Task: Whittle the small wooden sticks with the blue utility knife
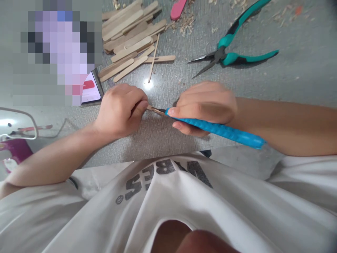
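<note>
My left hand [122, 109] is closed, pinching one end of a narrow wooden craft stick [158, 111] between thumb and fingers. In my right hand [206, 105] is a knife with a ridged blue handle [223, 131], its butt end pointing down to the right. The knife's thin dark blade lies against the stick, in the short gap between my two hands. My right thumb rests below the handle, and the stick's other end is hidden near the right fingers. Slight motion blur softens the right hand.
A pile of wooden craft sticks [131, 38] lies beyond my left hand. Open long-nose pliers [219, 54] with teal handles rest at the upper right. Wood shavings [187, 24] are scattered near a pink object [178, 10]. A phone [92, 89] and a purple tool [19, 153] lie at left.
</note>
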Tool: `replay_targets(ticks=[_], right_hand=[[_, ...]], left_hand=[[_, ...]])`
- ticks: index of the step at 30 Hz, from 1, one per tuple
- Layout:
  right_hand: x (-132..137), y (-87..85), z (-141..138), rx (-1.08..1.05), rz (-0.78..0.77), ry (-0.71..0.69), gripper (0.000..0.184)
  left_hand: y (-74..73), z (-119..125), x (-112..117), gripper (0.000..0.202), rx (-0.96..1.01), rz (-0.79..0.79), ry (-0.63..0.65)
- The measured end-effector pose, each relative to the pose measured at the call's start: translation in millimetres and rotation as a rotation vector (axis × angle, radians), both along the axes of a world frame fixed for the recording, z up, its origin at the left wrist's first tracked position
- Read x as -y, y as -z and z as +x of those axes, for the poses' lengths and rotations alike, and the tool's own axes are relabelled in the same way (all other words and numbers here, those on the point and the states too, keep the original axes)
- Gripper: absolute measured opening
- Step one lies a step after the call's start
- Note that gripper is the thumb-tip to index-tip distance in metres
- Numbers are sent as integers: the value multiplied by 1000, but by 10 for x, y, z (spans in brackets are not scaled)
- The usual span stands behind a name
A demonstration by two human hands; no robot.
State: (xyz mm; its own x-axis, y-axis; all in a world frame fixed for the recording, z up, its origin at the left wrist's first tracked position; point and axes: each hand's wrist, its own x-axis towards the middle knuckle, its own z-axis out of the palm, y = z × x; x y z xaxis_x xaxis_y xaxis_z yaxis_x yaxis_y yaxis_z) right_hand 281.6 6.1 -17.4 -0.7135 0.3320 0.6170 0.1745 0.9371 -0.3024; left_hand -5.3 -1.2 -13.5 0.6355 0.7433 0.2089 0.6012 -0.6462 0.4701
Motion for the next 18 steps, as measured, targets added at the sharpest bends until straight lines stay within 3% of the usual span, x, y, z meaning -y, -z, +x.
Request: replay_targets(ticks=[5,13,18], right_hand=[[-33,-8,-8,-50,27,-30,14],[-43,34,2,-96,34,-50,13],[6,52,-40,-93,-104,-38,12]], left_hand=[[-2,17,-4,23,54,34,-21],[-130,63,58,15,50,-38,-62],[-86,54,32,17,8,-19,-6]])
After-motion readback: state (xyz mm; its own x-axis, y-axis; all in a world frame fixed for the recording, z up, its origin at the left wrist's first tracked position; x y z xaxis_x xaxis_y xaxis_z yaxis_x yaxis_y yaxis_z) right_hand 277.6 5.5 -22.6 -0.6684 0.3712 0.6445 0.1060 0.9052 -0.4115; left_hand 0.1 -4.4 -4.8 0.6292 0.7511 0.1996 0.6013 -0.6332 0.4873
